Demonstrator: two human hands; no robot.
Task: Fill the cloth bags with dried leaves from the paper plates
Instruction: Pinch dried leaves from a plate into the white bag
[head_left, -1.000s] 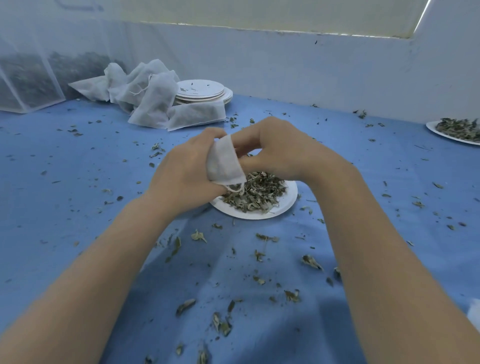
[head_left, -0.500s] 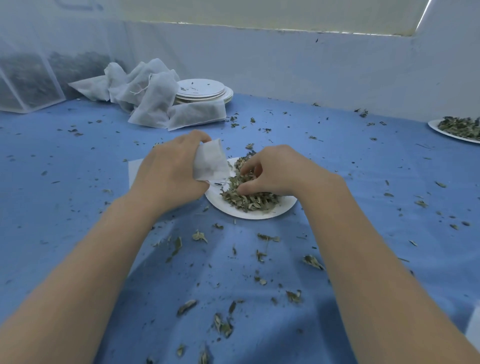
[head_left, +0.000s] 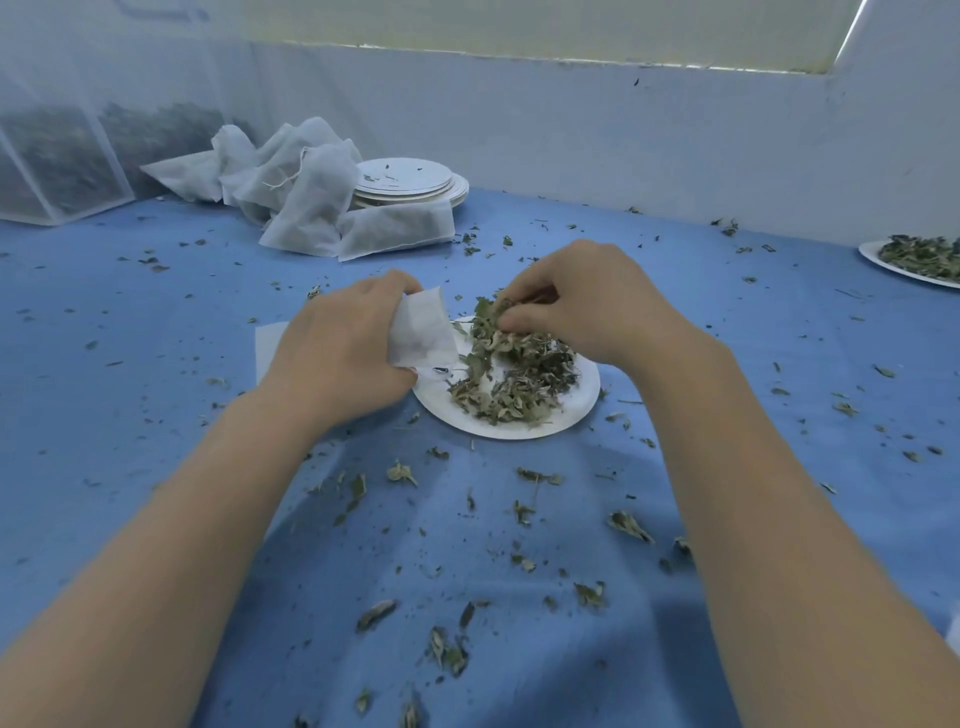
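A white paper plate with a heap of dried leaves lies on the blue cloth in the middle. My left hand grips a small white cloth bag at the plate's left rim. My right hand is above the plate's far side, fingers pinching a clump of dried leaves lifted off the heap, close to the bag. Part of the bag is hidden inside my left palm.
A pile of white cloth bags and a stack of paper plates sit at the back left. Mesh containers stand far left. Another plate of leaves is at the right edge. Loose leaf bits litter the blue cloth.
My right hand let go of the bag, went down into the heap and now lifts a pinch of leaves. My left hand lowered the bag to the plate's left rim.
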